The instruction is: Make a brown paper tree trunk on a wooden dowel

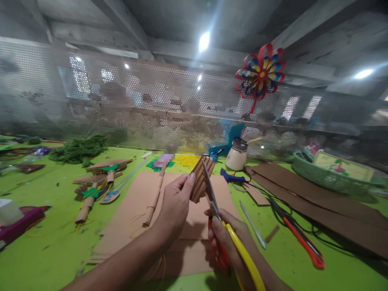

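Observation:
My left hand [177, 200] pinches a small piece of brown corrugated cardboard [198, 184] between thumb and fingers, held up above the table. My right hand [226, 232] is closed around the handles of a pair of scissors [212, 198], one handle yellow and one red. The scissor blades point up and lie along the right edge of the cardboard piece; whether they are cutting into it I cannot tell. Below both hands lie stacked flat cardboard sheets [130, 214]. A rolled cardboard stick figure [154, 194] rests on them, left of my left hand.
Brown cardboard strips [291, 194], a red-handled cutter [303, 238], a silver pen-like tool [253, 224] and a blue glue gun [233, 176] lie to the right. Behind stand a cream jar [237, 155] and a green basket [330, 176]. Cardboard figures [91, 194] and green yarn [79, 149] lie left.

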{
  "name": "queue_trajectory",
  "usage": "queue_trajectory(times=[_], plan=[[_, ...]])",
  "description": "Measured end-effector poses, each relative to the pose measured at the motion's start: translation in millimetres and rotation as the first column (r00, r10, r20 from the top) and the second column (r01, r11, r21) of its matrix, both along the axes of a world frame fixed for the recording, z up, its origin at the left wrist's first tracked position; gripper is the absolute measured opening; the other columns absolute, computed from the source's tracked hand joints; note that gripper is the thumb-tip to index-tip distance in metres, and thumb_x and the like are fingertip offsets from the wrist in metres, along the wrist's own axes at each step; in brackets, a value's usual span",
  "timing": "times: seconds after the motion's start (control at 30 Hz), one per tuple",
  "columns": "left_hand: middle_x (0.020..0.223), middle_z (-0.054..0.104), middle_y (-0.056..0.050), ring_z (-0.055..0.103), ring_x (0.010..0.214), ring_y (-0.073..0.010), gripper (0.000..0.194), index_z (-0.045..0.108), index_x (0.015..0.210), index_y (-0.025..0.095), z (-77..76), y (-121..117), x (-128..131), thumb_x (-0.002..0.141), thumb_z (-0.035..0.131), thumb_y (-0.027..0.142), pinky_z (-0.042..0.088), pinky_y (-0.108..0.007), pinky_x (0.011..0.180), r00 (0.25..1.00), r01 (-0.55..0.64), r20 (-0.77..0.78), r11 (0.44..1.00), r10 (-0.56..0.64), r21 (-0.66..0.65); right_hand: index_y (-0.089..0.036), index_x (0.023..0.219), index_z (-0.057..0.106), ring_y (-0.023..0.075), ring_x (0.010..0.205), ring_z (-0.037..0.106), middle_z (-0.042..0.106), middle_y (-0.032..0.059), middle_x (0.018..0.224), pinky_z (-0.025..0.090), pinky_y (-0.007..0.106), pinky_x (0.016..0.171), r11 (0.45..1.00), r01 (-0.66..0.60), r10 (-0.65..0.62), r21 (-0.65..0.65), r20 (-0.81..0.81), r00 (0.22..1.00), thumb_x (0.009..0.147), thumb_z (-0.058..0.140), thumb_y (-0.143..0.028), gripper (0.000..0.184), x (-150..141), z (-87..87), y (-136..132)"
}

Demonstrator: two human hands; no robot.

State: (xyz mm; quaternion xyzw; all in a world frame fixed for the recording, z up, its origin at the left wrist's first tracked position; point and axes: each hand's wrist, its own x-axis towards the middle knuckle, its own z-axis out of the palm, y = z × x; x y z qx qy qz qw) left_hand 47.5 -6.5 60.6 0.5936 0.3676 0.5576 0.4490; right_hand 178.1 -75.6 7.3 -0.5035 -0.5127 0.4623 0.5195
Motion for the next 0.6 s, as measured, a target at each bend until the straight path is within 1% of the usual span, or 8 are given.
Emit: queue_trajectory(times=[0.2,0.33,0.43,0.6], plan=[[0.065,0.059,-0.003,0.052,0.060,-0.0136,0.028,0.059,0.074,0.015,0.6,1.0,-0.3,0.089,0.050,0.037,0.042,-0.026,0.057,0.998,0.055,0.036,0.997,-0.053,-0.058,-0.015,0.105,0.061,0.0080,0.050,0.041,0.049,-0.0014,0.065,0.034,0.019,0.044,1.000,0.000,0.000,0.003,0.010,1.000,0.078,0.056,-0.071,0.063,1.2,-1.1,-0.6],[0.063,0.059,-0.003,0.051,0.057,-0.0132,0.030,0.060,0.071,0.016,0.9,1.8,0.1,0.089,0.051,0.038,0.040,-0.026,0.055,0.998,0.048,0.049,0.997,-0.046,-0.055,-0.015,0.103,0.061,0.0082,0.050,0.041,0.049,-0.0015,0.063,0.032,0.018,0.043,1.000,-0.002,0.002,0.006,0.012,1.000,0.079,0.057,-0.071,0.062,2.1,1.0,-2.0],[0.062,0.060,-0.003,0.052,0.057,-0.0136,0.032,0.060,0.069,0.016,-1.2,3.0,0.1,0.090,0.050,0.038,0.038,-0.027,0.056,0.997,0.057,0.056,0.997,-0.054,-0.044,-0.014,0.102,0.060,0.0071,0.048,0.039,0.048,-0.0025,0.062,0.030,0.018,0.042,1.000,-0.010,0.010,-0.014,0.001,1.000,0.078,0.057,-0.071,0.062,1.8,4.3,-3.4],[0.064,0.060,-0.002,0.055,0.058,-0.0156,0.032,0.061,0.073,0.016,-3.2,4.8,-0.9,0.089,0.051,0.042,0.040,-0.029,0.058,0.994,0.086,0.077,0.993,-0.080,-0.078,-0.014,0.101,0.060,0.0061,0.046,0.039,0.048,-0.0033,0.061,0.030,0.018,0.040,0.999,-0.012,0.011,-0.041,-0.024,1.000,0.077,0.059,-0.071,0.062,0.5,7.0,-5.3]])
